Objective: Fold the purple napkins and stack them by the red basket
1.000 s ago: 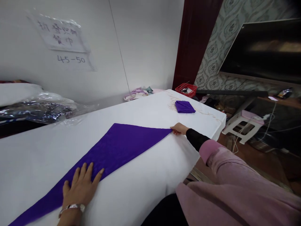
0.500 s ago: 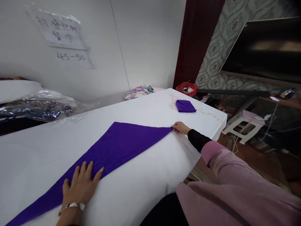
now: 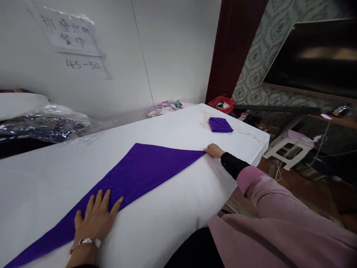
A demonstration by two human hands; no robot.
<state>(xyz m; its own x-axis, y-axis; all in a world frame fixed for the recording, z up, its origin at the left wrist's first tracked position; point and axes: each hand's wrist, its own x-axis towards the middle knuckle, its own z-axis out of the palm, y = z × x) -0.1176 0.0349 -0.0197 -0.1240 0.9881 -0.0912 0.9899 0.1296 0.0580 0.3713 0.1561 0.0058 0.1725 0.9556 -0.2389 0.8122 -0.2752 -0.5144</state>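
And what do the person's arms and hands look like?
The left hand is bare, with a shiny silvery bracelet at the wrist. The right hand is bare too, and its arm has a black inner sleeve under a wider pink sleeve.

2 hands (image 3: 94, 219) (image 3: 214, 150), 2 purple cloths (image 3: 152, 165) (image 3: 220, 125), 1 stool (image 3: 298, 137), perhaps 2 papers (image 3: 74, 46) (image 3: 87, 72).
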